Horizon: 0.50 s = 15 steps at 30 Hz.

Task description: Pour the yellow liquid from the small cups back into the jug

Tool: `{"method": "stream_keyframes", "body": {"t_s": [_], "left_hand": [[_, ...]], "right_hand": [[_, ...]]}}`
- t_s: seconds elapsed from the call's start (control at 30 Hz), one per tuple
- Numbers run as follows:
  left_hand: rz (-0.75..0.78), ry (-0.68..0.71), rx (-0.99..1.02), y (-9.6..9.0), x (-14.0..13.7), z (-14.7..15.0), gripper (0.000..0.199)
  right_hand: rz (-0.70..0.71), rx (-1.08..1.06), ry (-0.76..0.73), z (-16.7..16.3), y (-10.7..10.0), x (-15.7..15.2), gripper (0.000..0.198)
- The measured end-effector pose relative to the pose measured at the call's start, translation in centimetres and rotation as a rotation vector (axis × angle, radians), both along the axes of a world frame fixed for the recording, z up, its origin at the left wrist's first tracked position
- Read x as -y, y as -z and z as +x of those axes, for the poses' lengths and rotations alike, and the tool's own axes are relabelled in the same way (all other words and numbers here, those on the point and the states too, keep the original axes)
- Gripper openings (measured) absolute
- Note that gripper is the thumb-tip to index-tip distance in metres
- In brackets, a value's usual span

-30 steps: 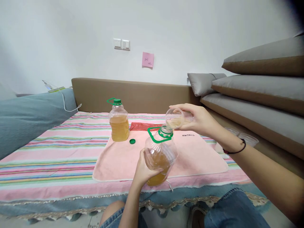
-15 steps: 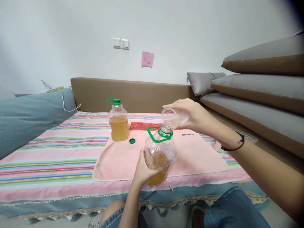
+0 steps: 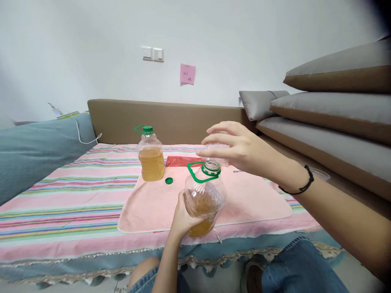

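My left hand [image 3: 184,215] is wrapped round the side of an open clear plastic bottle [image 3: 205,199] holding some amber liquid. The bottle leans slightly, its green carrying handle [image 3: 195,176] spread out to the left of its uncapped mouth. Just above that mouth, my right hand [image 3: 242,148] has its fingers round a clear plastic cup [image 3: 216,146], mostly hidden behind them. A loose green cap [image 3: 169,180] lies on the pink mat [image 3: 146,209]. Further back to the left stands a second, capped bottle [image 3: 152,162] with amber liquid.
A red plastic bag [image 3: 180,161] lies flat behind the mat on a striped cloth [image 3: 76,195]. Stacked grey cushions [image 3: 330,110] rise at the right, with a clear plastic lid or dish [image 3: 319,174] below them. A blue armrest [image 3: 45,148] bounds the left side.
The cup, earlier tipped over the bottle mouth, has turned more upright behind my right hand. My right fingers now point left across it. My left hand keeps its hold on the bottle.
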State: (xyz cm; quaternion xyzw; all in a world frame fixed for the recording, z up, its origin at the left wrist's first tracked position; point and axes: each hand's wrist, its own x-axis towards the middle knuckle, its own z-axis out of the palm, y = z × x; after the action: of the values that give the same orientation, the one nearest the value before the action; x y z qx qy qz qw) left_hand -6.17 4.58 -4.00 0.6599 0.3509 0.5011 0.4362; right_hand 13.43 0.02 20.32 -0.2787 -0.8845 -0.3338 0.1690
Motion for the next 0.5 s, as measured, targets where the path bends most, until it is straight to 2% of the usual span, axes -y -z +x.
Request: {"method": "stream_keyframes", "body": {"t_s": [0.17, 0.3, 0.4, 0.5], "left_hand": [[-0.022, -0.017, 0.0, -0.4, 0.1, 0.0, 0.086], [-0.029, -0.037, 0.022, -0.3, -0.1, 0.1, 0.088], [0.007, -0.064, 0.01, 0.0, -0.5, 0.0, 0.084], [0.037, -0.077, -0.025, 0.7, -1.2, -0.3, 0.083]], "right_hand": [[0.13, 0.001, -0.018, 0.4, 0.6, 0.7, 0.03], [0.124, -0.084, 0.056, 2.5, 2.2, 0.8, 0.035], [-0.029, -0.26, 0.143, 5.1, 5.8, 0.6, 0.04], [-0.248, -0.667, 0.224, 8.5, 11.5, 0.3, 0.053]]}}
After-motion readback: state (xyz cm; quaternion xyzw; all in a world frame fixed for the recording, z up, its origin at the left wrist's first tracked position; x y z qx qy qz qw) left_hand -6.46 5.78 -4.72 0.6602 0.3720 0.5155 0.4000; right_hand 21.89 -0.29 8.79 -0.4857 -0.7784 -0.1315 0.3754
